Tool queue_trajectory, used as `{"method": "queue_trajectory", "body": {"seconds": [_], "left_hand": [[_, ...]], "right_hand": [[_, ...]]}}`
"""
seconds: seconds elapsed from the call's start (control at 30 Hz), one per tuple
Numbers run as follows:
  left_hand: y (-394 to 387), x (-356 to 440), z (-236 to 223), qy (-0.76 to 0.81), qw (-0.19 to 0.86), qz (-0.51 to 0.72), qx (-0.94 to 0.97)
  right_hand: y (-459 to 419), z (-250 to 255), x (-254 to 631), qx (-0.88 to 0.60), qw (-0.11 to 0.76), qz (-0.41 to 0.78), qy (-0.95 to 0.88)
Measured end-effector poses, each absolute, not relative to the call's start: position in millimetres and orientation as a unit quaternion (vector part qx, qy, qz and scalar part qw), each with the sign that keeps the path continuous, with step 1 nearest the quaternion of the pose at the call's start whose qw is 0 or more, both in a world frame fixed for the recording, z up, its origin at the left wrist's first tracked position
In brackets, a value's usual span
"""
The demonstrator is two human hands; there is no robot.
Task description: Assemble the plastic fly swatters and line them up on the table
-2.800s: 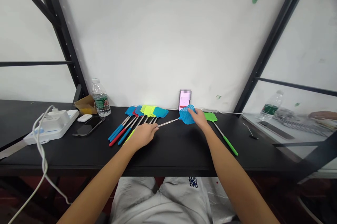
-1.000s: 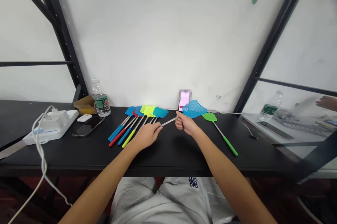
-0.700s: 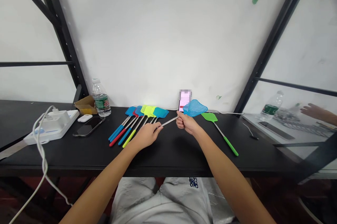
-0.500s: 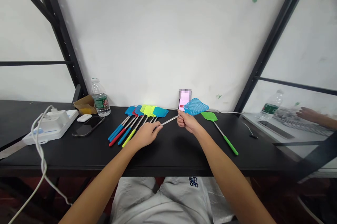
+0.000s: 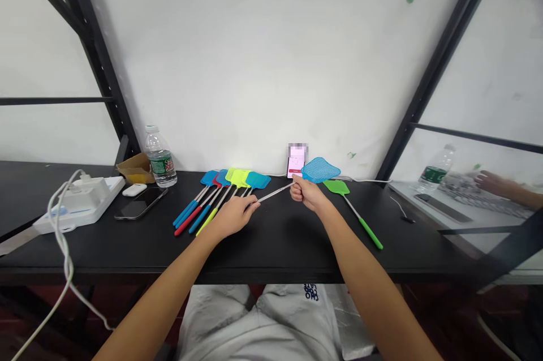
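A blue fly swatter (image 5: pixel 321 170) is held above the black table, its mesh head pointing right and its thin metal rod slanting down to the left. My left hand (image 5: pixel 233 215) is closed around the lower end, hiding the grip. My right hand (image 5: pixel 306 191) pinches the rod just below the head. To the left, several fly swatters (image 5: pixel 203 211) with blue, red and yellow-green handles lie side by side, their heads overlapping; my left hand covers part of the nearest ones. A green fly swatter (image 5: pixel 354 209) lies apart on the right, beyond my right hand.
A lit phone (image 5: pixel 297 160) leans against the wall behind the swatter. On the left are a water bottle (image 5: pixel 161 158), a small cardboard box (image 5: pixel 136 168), a dark phone (image 5: pixel 142 203), a white case (image 5: pixel 134 190) and a power strip (image 5: pixel 91 202). Another person's hand (image 5: pixel 494 184) shows behind the right-hand panel.
My right hand has gone from the blue swatter's head to its rod, then slid slightly right and away from my left hand. The head has moved right and up. My left hand stays nearly still.
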State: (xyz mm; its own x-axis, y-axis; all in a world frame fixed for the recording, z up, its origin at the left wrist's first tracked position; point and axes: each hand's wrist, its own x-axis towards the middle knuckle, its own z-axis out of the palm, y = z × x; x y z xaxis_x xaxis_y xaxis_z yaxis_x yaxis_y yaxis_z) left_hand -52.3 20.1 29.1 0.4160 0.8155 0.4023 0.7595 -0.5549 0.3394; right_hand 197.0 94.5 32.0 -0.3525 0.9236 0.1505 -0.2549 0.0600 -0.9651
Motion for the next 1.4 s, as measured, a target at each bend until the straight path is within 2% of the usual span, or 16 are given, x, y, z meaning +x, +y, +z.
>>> {"method": "queue_trajectory", "body": {"seconds": [0.73, 0.93, 1.03, 1.13, 1.23, 1.33, 1.4], "left_hand": [[21, -56, 28, 0.468, 0.043, 0.248, 0.847], [24, -58, 25, 0.526, -0.028, 0.218, 0.822], [26, -60, 25, 0.554, -0.065, 0.214, 0.802], [29, -62, 26, 0.564, -0.085, 0.212, 0.793], [31, -65, 25, 0.565, -0.094, 0.201, 0.794], [34, -67, 21, 0.565, -0.098, 0.190, 0.797], [35, -68, 19, 0.559, -0.097, 0.184, 0.802]], "right_hand": [[100, 36, 225, -0.314, 0.501, 0.607, -0.531], [104, 31, 223, -0.332, 0.518, 0.607, -0.504], [111, 29, 230, -0.342, 0.562, 0.588, -0.471], [121, 25, 242, -0.422, 0.636, 0.503, -0.406], [129, 20, 256, -0.543, 0.683, 0.325, -0.366], [133, 15, 266, -0.630, 0.658, 0.162, -0.379], [132, 14, 268, -0.665, 0.621, 0.108, -0.400]]}}
